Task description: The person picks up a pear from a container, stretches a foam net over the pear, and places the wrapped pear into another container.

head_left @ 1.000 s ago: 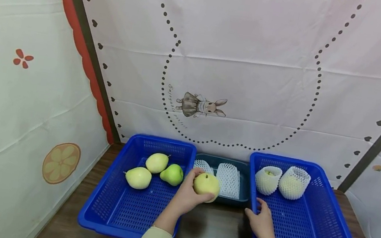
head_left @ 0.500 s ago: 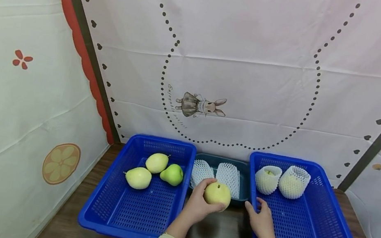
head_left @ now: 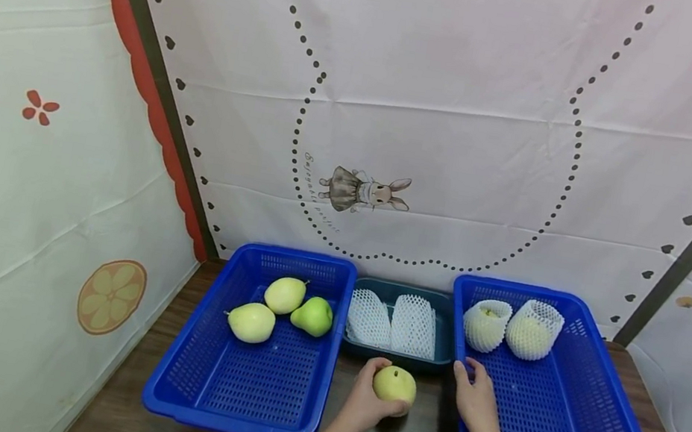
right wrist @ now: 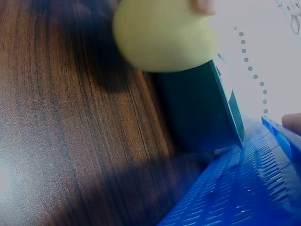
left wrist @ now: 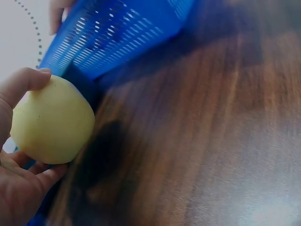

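Observation:
A round, pale yellow pear point(head_left: 395, 385) with a short stem sits in my left hand point(head_left: 367, 402), just in front of the small dark green tray point(head_left: 391, 360). In the left wrist view, the thumb lies on one side of the pear point(left wrist: 56, 123) and fingers support the other. My right hand point(head_left: 476, 404) rests at the left rim of the right blue basket point(head_left: 574, 403), its fingers loosely bent. That basket holds two pears in white foam nets point(head_left: 533, 332). Flat white foam net sleeves point(head_left: 414, 326) lie in the green tray.
The left blue basket point(head_left: 252, 413) contains two pale yellow pears point(head_left: 251, 323) and a greener pear point(head_left: 313, 316). Both baskets and the tray stand on a dark wooden table point(head_left: 113, 398). A printed white cloth point(head_left: 464, 159) hangs behind.
My left hand has carried the pear to the right and then toward me, uncovering the foam sleeves in the tray. The right hand has stayed at the basket rim, with slight finger movement.

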`<state>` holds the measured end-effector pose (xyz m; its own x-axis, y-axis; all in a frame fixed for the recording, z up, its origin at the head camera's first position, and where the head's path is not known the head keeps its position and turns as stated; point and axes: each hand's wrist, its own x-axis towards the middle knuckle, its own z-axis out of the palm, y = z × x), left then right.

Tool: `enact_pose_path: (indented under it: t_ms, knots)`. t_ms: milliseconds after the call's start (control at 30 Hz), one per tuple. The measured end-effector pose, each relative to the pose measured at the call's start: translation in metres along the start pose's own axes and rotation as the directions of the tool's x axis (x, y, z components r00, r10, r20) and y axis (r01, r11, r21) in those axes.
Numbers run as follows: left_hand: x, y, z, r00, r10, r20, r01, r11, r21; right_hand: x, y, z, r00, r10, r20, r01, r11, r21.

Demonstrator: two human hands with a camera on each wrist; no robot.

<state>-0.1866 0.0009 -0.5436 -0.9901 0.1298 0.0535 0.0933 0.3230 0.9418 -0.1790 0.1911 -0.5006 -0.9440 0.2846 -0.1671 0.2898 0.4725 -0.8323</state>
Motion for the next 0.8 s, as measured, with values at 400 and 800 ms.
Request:
enact_pose_path:
  t_ms: [400,800]
  knots:
    - [-0.002,-0.010,0.003,0.999,-0.033,0.030,0.033,0.999,-0.016,0.001,0.002,0.001,1.000,-0.010,-0.007,0.010,1.000,-0.003]
    - [-0.004,0.016,-0.006,0.997,-0.012,0.074,0.006,0.996,0.087,0.003,0.000,0.000,1.000,0.012,0.001,-0.012,1.000,0.018]
